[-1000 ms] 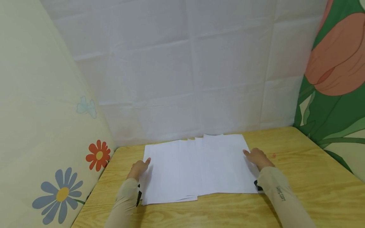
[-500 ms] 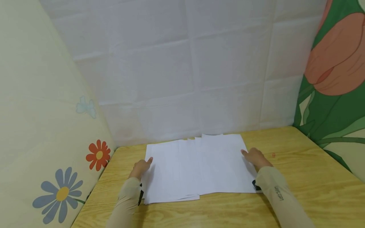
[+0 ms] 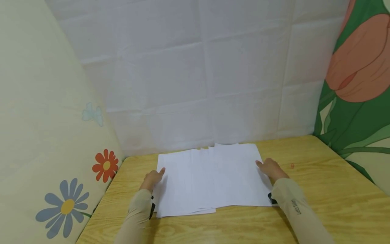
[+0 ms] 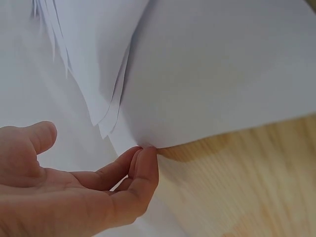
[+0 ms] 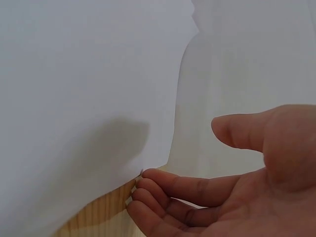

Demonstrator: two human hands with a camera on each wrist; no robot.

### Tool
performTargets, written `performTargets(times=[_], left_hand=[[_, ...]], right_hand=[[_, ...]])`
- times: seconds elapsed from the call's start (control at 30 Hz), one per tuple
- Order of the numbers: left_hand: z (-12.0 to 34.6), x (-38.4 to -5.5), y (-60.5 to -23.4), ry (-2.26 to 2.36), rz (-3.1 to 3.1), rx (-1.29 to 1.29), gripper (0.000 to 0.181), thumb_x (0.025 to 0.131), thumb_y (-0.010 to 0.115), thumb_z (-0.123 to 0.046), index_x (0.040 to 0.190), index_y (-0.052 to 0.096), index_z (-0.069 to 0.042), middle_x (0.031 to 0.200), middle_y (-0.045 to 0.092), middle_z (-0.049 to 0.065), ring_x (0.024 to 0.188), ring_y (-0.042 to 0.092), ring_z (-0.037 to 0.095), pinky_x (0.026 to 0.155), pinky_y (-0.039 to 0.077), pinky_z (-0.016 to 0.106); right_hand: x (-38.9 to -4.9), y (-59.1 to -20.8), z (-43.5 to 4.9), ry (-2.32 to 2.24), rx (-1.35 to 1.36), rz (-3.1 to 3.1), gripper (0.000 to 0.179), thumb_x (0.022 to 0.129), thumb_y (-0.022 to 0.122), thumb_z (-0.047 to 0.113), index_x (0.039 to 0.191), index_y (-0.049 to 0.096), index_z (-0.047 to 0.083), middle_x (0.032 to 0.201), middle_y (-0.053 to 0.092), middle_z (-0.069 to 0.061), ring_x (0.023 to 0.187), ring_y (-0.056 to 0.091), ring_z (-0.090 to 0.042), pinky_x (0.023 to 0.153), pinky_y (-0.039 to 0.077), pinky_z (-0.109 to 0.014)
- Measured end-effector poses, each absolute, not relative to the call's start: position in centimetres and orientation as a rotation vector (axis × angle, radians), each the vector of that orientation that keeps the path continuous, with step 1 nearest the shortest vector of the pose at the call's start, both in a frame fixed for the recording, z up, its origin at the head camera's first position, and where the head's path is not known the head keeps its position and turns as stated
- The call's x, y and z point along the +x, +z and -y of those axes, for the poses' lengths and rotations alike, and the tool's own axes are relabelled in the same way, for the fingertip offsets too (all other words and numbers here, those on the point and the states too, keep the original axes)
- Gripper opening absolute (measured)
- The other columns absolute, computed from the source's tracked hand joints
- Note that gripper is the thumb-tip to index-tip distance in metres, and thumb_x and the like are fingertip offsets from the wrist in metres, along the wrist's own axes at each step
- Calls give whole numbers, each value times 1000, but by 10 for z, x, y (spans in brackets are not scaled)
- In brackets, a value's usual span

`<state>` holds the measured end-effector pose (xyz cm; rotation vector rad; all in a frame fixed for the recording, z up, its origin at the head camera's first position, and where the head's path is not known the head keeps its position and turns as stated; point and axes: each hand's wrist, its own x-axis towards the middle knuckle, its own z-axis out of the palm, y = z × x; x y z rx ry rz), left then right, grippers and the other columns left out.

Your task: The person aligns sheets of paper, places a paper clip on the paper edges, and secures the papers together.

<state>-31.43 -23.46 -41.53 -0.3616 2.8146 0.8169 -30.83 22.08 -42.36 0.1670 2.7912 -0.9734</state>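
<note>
White sheets of paper (image 3: 186, 184) lie overlapped and uneven in a wide spread on the wooden table (image 3: 323, 183), in the middle of the head view toward six o'clock. With the centre of that spread as the clock's centre, the left hand (image 3: 153, 178) is at nine o'clock and the right hand (image 3: 271, 168) is at three o'clock, each at an outer side of the paper. The left hand is relaxed and grasps nothing; its bent fingertips touch the edge of a sheet near a corner, and its thumb stands apart from them. The right hand is likewise released, its fingers set against the paper's edge and its thumb lifted away from them. In the left wrist view, loose corners of several sheets show toward eleven o'clock. Pale sleeves cover both forearms, the right sleeve (image 3: 294, 201) bearing dark lettering. A creased white cloth (image 3: 170, 74) hangs behind the table at twelve o'clock. On the cream wall, a red flower (image 3: 105, 165) sits between nine and ten o'clock and a blue flower (image 3: 67, 205) between eight and nine. A large pink tulip (image 3: 359, 67) is pictured at two o'clock.
</note>
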Motion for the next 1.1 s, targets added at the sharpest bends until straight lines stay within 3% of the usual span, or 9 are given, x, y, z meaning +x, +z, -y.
performTargets(times=[0.27,0.53,1.1], left_hand=[[227,-311,-412,816,-2836,-339,67,105,32,-38,125,43,25,127,40,45,122,38,54,102,33,58],[224,-312,-412,837,-2806,-314,68,105,30,-37,128,38,26,138,21,49,131,16,62,107,19,65],[217,-318,-415,762,-2829,-311,68,105,31,-39,127,42,24,133,36,45,126,31,58,104,27,62]], right_hand=[[-306,-424,-219,-976,104,-2838,46,102,39,25,93,52,-19,76,52,-18,71,53,-29,65,46,-39],[-306,-424,-215,-986,112,-2819,49,102,39,25,102,49,-23,79,51,-19,73,52,-29,66,46,-39],[-304,-422,-205,-977,112,-2837,51,102,40,24,106,48,-26,84,55,-24,75,54,-31,71,47,-42]])
